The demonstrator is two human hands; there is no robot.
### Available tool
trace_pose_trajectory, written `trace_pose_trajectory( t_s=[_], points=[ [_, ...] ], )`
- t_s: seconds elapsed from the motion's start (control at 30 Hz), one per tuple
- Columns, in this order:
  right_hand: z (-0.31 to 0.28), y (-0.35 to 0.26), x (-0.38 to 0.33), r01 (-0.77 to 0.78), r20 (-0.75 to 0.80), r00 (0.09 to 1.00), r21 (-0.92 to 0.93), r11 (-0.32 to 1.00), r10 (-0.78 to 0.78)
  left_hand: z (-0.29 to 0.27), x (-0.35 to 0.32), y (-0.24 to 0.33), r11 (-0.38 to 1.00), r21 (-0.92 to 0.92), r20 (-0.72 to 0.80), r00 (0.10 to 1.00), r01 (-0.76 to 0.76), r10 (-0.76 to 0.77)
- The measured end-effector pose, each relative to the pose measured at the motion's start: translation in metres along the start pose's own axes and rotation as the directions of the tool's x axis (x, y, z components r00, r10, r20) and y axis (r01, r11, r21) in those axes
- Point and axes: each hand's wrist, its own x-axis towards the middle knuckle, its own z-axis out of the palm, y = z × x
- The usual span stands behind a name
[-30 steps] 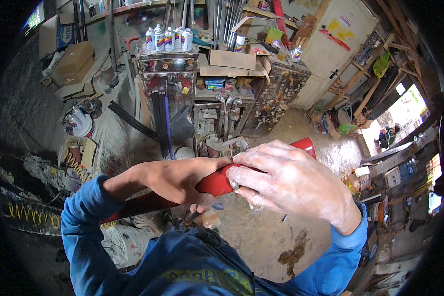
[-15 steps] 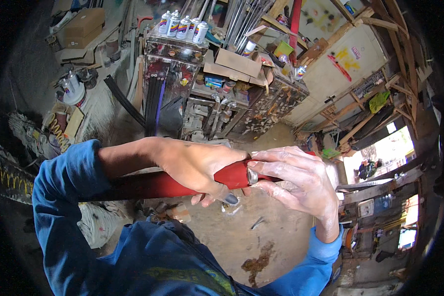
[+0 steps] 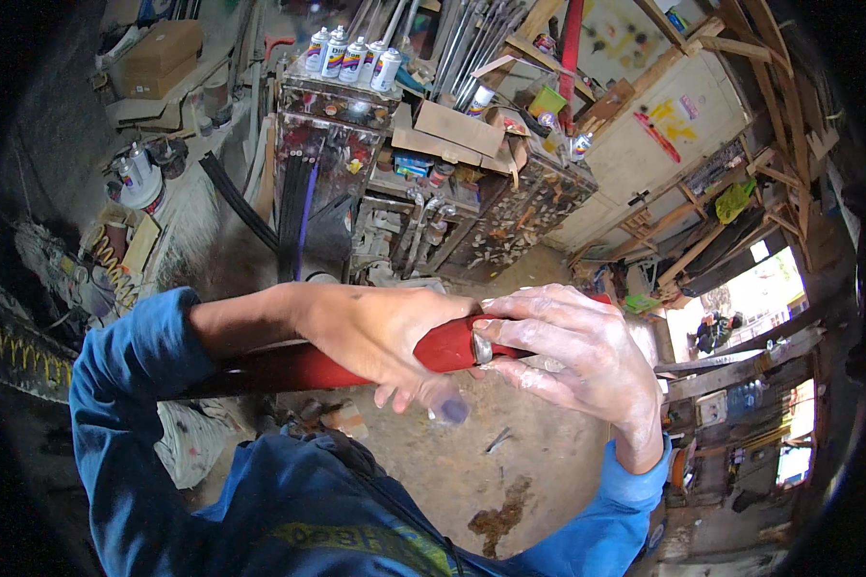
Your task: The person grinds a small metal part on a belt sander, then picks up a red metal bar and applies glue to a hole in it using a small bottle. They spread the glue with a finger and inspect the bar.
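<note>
A long, glossy red bar runs across in front of my chest, held level with both hands. My left hand lies over its middle, with fingertips showing below the lower edge. The left thumb is lifted off the bar and smeared by motion; its nail looks dark. My right hand, coated in whitish dust, grips the bar further right between thumb and fingers. At those fingertips a silver-grey patch shows on the bar. I cannot make out whether it is bare metal or something separate. The right hand hides the bar beyond it.
Several white spray cans stand on a paint-stained cabinet ahead. Next to it, an opened cardboard box rests on a cluttered bench. A dusty worktop is at left. Below me, the concrete floor has a dark stain.
My left thumb has come away from the bar and swung slightly down. The right hand and the bar have shifted a little to the left.
</note>
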Motion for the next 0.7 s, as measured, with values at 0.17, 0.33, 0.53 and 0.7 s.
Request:
trace_pose_trajectory(
  t_s=[0.17,0.33,0.53,0.7],
  points=[
    [0.01,0.001,0.002,0.117,-0.05,0.992,-0.024,0.993,-0.118,0.005,-0.005,-0.002,0.974,0.187,-0.134,0.985,0.131,-0.106],
    [0.009,0.0,0.007,0.172,-0.004,0.985,-0.089,0.981,-0.173,0.011,-0.008,0.0,0.977,0.128,-0.193,0.971,0.169,-0.142],
    [0.016,-0.004,0.012,0.181,-0.014,0.983,-0.048,0.982,-0.182,0.014,-0.017,-0.004,0.979,0.182,-0.219,0.975,0.087,-0.045],
    [0.021,-0.011,0.015,0.227,-0.059,0.968,-0.191,0.955,-0.242,0.02,-0.023,-0.019,0.933,0.344,-0.361,0.932,0.1,0.033]
  ],
)
